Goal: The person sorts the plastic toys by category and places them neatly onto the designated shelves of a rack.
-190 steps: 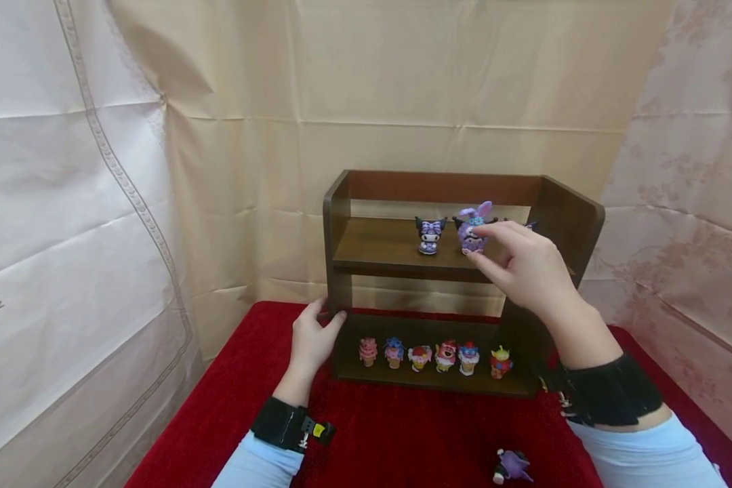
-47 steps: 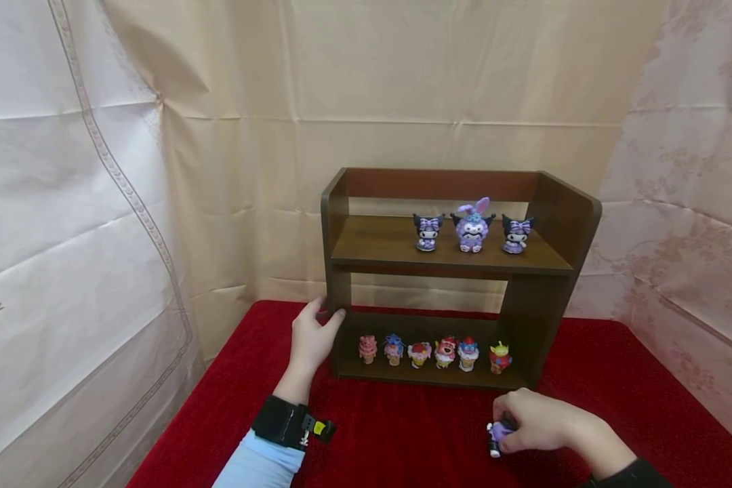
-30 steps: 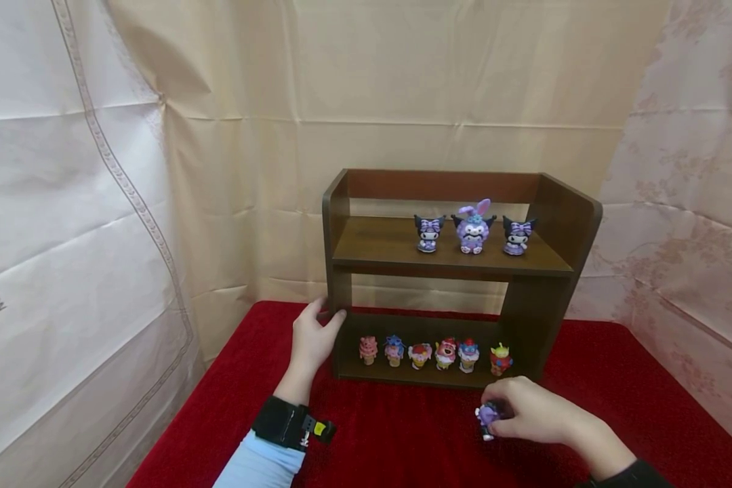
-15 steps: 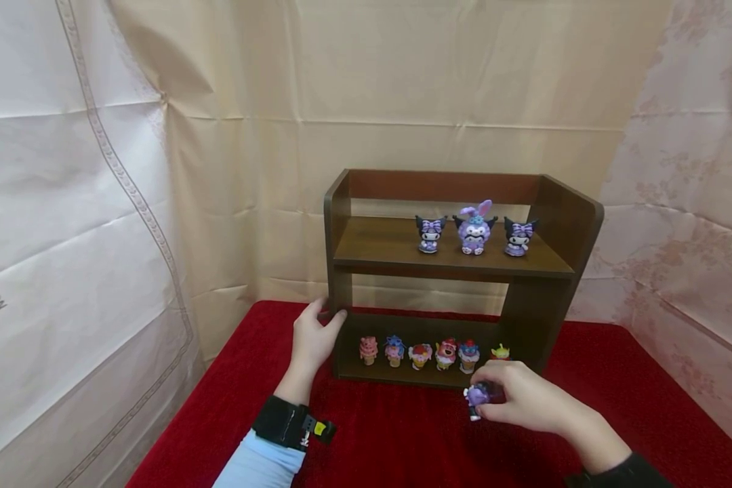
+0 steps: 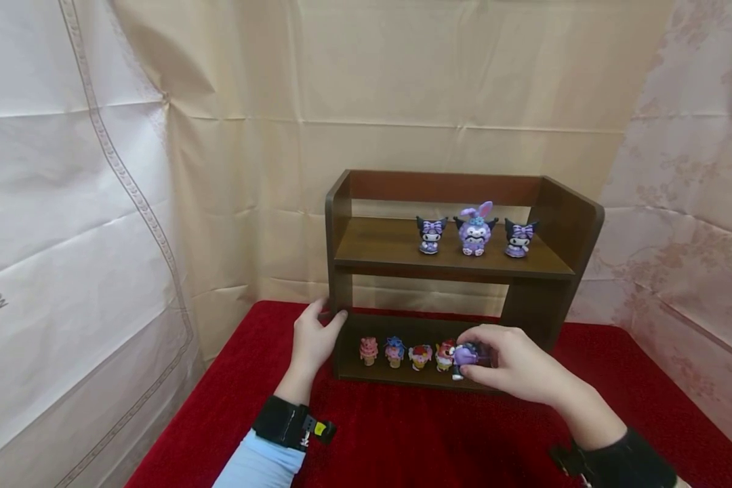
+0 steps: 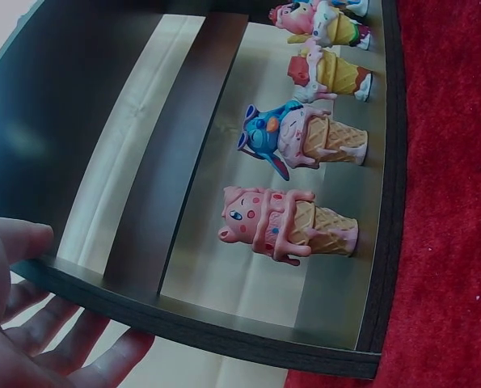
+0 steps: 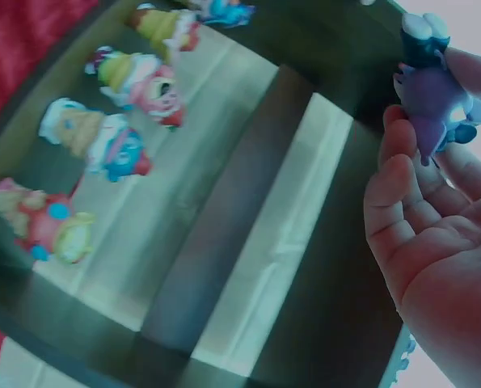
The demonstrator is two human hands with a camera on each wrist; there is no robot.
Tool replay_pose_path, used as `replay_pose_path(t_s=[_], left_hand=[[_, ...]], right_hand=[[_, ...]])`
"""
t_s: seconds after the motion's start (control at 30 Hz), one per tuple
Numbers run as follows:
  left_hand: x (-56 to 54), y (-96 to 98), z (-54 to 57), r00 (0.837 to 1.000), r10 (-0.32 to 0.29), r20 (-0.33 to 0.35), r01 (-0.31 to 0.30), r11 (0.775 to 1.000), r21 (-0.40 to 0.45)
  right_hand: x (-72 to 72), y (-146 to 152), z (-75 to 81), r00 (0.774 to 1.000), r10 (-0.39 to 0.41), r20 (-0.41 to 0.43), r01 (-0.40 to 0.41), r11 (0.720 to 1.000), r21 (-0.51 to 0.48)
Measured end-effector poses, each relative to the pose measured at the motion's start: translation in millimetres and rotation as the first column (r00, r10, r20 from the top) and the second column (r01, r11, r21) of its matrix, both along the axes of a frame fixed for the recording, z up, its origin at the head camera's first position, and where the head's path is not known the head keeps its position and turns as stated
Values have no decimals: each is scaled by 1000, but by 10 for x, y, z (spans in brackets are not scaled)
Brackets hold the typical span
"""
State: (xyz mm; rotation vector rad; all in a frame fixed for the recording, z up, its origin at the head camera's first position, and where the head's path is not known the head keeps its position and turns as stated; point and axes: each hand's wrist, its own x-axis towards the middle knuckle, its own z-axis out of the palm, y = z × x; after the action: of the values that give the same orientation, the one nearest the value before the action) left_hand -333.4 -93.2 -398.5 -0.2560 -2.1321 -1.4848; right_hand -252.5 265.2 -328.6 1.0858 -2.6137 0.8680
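Observation:
My left hand [image 5: 313,339] grips the left side panel of a dark brown two-tier shelf [image 5: 375,247], thumb on the inner face and fingers outside, as the left wrist view shows. My right hand [image 5: 518,362] pinches a small purple figurine [image 7: 436,97] with black and white parts between thumb and fingers. In the head view that figurine overlaps the right part of the lower tier, in front of the ice-cream-cone figurines. A pink bear cone figurine [image 6: 276,222] and a blue-eared one [image 6: 305,137] stand nearest my left hand.
On the upper tier stand two black-and-purple figurines, one left [image 5: 430,236] and one right [image 5: 518,238], with a taller rabbit-eared purple figurine [image 5: 474,232] between them. A red-and-green figurine [image 7: 46,226] is at the lower tier's right end. Red cloth [image 5: 390,440] covers the table.
My right hand has left the upper tier, picked the purple figurine off the red cloth and carried it up and leftward to the lower tier. My left hand has stayed on the side panel.

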Motion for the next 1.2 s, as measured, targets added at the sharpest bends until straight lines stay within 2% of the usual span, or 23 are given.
replay_pose_path(t_s=[0.13, 0.27, 0.4, 0.5, 0.7, 0.97, 1.2], left_hand=[[-3, 0, -5, 1000, 6, 1, -6, 1000, -3], [-9, 1, -14, 1000, 9, 0, -9, 1000, -10], [-13, -1, -19, 1000, 5, 6, -5, 1000, -9], [-16, -3, -20, 1000, 6, 6, -6, 1000, -10], [-16, -1, -13, 1000, 9, 17, -9, 1000, -14], [-31, -8, -17, 1000, 4, 25, -4, 1000, -7], [-37, -14, -25, 1000, 3, 17, -2, 1000, -9]], right_hand=[[1, -83, 131, 999, -11, -52, 9, 999, -33], [-5, -148, 275, 1000, -14, -15, 13, 999, -49], [-22, -208, 437, 998, -36, -51, 34, 999, -36], [-43, -256, 553, 989, -61, -133, 56, 998, -36], [-93, -359, 727, 971, -105, -216, 88, 992, -85], [-174, -503, 941, 955, -189, -226, 156, 975, -156], [-262, -654, 1109, 931, -262, -252, 223, 959, -175]])
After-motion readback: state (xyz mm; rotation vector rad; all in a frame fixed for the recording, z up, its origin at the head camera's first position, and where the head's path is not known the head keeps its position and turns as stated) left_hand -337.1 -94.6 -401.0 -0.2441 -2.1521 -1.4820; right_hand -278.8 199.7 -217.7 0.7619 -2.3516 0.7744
